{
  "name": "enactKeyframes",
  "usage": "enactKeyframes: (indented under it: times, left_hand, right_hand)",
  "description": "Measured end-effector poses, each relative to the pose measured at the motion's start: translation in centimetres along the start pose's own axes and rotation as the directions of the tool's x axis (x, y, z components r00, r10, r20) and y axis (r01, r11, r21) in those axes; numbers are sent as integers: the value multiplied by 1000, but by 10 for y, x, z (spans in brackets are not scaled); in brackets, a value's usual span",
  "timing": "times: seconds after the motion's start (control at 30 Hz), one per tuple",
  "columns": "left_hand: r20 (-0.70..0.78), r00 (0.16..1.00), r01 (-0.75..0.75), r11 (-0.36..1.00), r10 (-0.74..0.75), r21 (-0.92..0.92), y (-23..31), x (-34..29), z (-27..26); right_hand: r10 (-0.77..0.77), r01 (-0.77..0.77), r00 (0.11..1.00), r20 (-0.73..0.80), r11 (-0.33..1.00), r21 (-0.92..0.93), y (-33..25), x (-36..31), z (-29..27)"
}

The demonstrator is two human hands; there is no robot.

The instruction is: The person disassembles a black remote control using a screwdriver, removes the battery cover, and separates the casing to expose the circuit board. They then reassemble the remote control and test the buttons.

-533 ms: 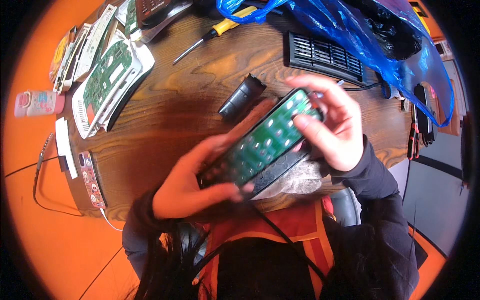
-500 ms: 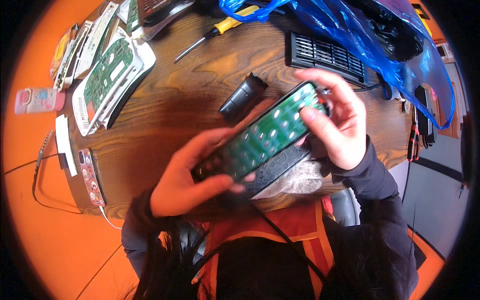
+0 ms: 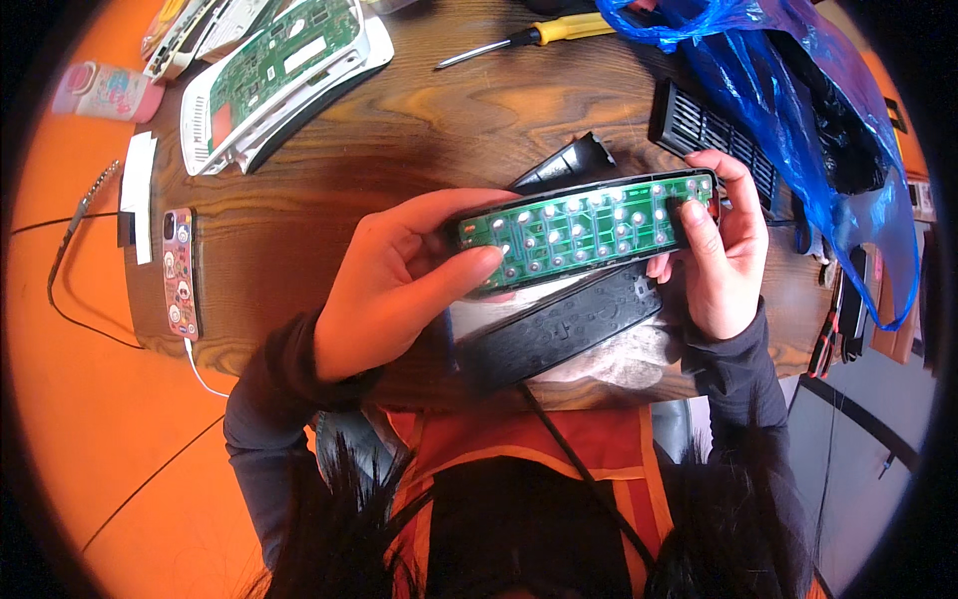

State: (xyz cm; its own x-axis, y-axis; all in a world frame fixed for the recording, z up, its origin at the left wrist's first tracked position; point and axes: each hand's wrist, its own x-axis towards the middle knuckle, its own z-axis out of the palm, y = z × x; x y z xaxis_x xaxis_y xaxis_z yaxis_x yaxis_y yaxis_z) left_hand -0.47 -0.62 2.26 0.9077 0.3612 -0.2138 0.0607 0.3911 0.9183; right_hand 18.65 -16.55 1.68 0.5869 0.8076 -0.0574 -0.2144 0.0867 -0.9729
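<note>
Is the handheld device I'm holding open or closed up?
Open: its green circuit board shows uncovered inside the black casing.

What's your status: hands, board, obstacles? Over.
Left hand gripping green circuit board at left end; right hand, right end. Board set in black casing. Black plastic panel nearby, apparently not blocking hands.

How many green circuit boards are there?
2 that I see: a long board held between the left hand and right hand, and a wider board in the white casing, upper left. More may hide in the pile beside it.
</note>
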Motion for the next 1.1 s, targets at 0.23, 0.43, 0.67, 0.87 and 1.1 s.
enactKeyframes:
  times: [0.23, 0.43, 0.67, 0.87, 1.1]
  left_hand:
    - [-6, 998, -62, 989, 63, 137, -3, 2, -3]
    - [22, 1000, 16, 993, -14, -118, -1, 3, 0]
    - [70, 995, 84, 972, -70, -219, 5, 2, -3]
    - [23, 999, -26, 1000, 27, -16, -2, 4, -2]
    - [18, 1000, -23, 1000, 23, 10, -5, 5, -4]
  right_hand:
    - [0, 0, 1000, 0, 999, -41, 4, 1, 2]
    - [-9, 8, 1000, -19, 1000, -27, 2, 2, 1]
    - [14, -16, 999, -38, 999, -50, 1, 3, 1]
    - [-11, 10, 1000, -26, 999, -39, 2, 1, 2]
    - [-39, 38, 999, -21, 997, -67, -1, -2, 3]
